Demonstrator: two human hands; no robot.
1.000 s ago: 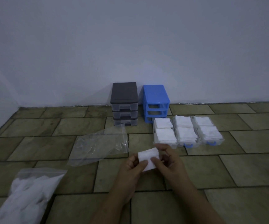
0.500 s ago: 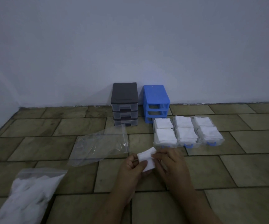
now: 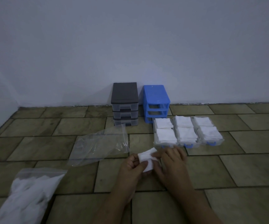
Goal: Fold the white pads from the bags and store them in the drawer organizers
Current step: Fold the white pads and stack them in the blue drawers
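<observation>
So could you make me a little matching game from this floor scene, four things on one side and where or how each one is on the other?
Things:
1. small white folded pad
2. empty clear plastic zip bag
3. dark grey three-drawer plastic organizer
4. clear plastic bag stuffed with white pads

States:
A. against the wall, left of the blue organizer
B. bottom-left corner of view
C. held between the left hand and right hand
D. flat on the tiles, nothing inside

Pairs: 1-C, 2-D, 3-A, 4-B

Two drawer units (image 3: 125, 104) (image 3: 156, 103) set side by side against wall (image 3: 130, 46). Three drawers (image 3: 187, 133) laid before right unit – pads stacked in them. Empty bag (image 3: 99, 147) left of drawers; filled bag (image 3: 27, 194) nearer, far left.
</observation>
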